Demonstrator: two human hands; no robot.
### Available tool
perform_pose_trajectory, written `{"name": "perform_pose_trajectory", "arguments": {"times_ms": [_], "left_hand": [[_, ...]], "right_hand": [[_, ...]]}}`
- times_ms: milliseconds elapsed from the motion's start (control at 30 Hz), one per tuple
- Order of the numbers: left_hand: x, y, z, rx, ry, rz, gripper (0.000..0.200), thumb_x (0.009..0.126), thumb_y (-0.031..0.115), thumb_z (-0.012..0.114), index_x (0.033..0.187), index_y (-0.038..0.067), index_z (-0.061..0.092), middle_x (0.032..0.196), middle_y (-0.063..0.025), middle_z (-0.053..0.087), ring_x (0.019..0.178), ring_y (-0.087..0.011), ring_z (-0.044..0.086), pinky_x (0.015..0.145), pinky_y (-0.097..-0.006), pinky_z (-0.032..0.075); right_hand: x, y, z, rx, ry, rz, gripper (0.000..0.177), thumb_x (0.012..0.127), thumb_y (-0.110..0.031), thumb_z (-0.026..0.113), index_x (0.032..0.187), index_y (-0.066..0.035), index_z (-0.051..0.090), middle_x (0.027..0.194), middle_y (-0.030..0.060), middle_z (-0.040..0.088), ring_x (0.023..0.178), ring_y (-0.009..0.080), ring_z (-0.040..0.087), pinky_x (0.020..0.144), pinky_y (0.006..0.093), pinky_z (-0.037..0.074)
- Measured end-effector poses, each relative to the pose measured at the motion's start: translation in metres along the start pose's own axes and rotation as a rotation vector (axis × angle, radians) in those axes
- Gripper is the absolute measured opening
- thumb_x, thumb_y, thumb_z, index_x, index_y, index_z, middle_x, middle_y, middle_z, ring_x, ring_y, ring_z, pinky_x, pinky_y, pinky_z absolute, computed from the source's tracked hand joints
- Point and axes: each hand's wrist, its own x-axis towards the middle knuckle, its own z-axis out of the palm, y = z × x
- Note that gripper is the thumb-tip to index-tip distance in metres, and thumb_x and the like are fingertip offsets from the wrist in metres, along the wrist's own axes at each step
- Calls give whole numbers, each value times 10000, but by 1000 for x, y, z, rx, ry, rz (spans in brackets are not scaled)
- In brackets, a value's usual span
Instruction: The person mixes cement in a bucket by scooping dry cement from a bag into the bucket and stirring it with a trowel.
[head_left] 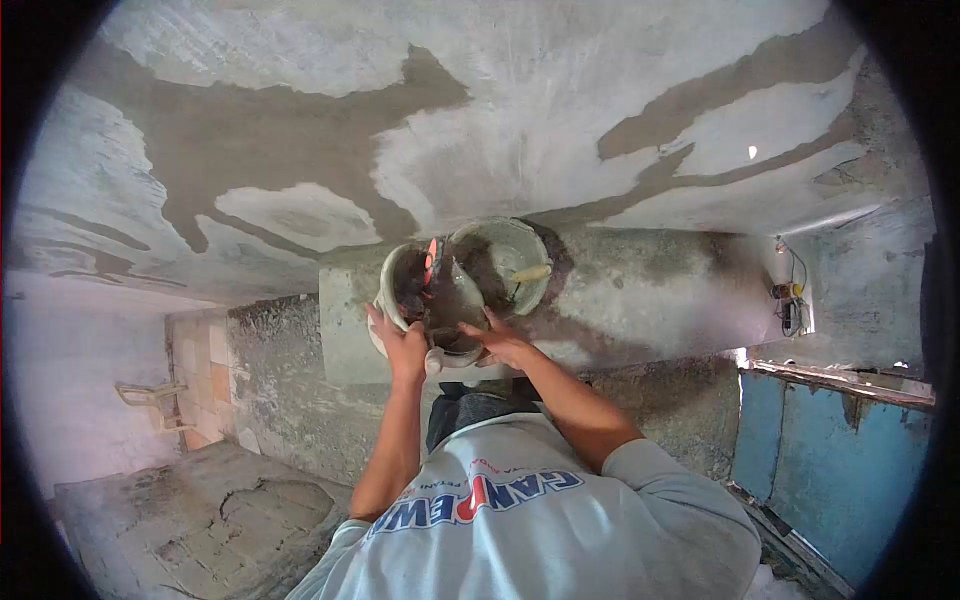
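Note:
A pale bucket (386, 283) sits in front of me, with dark grey wet material inside and a tool with an orange handle (431, 262) standing in it. My left hand (402, 345) is closed on the bucket's near left rim. On its near right side, my right hand (503, 343) grips the rim, thumb reaching inward over the edge; some fingers are hidden below. Right behind, a second round bucket (543, 262) holds cloudy liquid and a tool with a yellowish handle (531, 273).
Both buckets rest on a grey bench-like slab (650, 300) along a wall with damp mortar patches (260, 130). Cables and a small device (790, 295) are at its right end. A blue panel (825, 460) stands lower right; a chair-like frame (150, 395) is at left.

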Motion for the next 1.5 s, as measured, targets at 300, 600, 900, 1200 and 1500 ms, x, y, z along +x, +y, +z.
{"name": "perform_pose_trajectory", "arguments": {"times_ms": [300, 600, 900, 1200, 1500], "left_hand": [[0, -75, -62, -800, 22, -354, 627, 795, -102, 519, 1413, 1, 498, 1241, -129, 634, 1029, -267, 670, 874, -369, 560], [7, -204, -68, -1159, 136, -434, 321, 799, -50, 516, 1102, 28, 589, 894, -43, 628, 733, -186, 637, 750, -356, 587], [-1, -272, -34, -1336, 137, -523, 468, 801, -20, 596, 1268, -2, 581, 1089, -96, 657, 946, -236, 665, 892, -387, 550], [-122, -281, -45, -1176, -65, -1064, 591, 1058, 404, 545, 1528, 56, 462, 1497, -120, 524, 1317, -298, 561, 1032, -401, 510], [-52, -83, 52, -816, -729, -1101, 919, 1010, 444, 657, 1674, 136, 102, 1667, -160, 303, 1440, -397, 416, 1076, -507, 464]], "right_hand": [[6, -57, -50, -1119, 482, -618, 473, 922, -388, 714, 1242, -41, 682, 1297, 134, 689, 1082, 397, 688, 901, 561, 528], [63, -83, -79, -2201, 235, -303, 300, 990, -248, 534, 1081, -150, 804, 1196, 90, 738, 1210, 250, 623, 1011, 430, 385], [33, -143, -56, -1990, 186, -173, 223, 854, -136, 643, 1017, -78, 784, 1066, 157, 768, 1018, 327, 747, 826, 472, 596], [141, -48, -44, -1909, 410, -374, 196, 890, -123, 617, 974, -43, 775, 1060, 194, 753, 951, 342, 757, 812, 478, 609], [47, -104, -52, -1785, 441, -198, 250, 894, -167, 604, 1050, -37, 749, 1047, 211, 740, 1002, 396, 735, 858, 526, 589]]}}
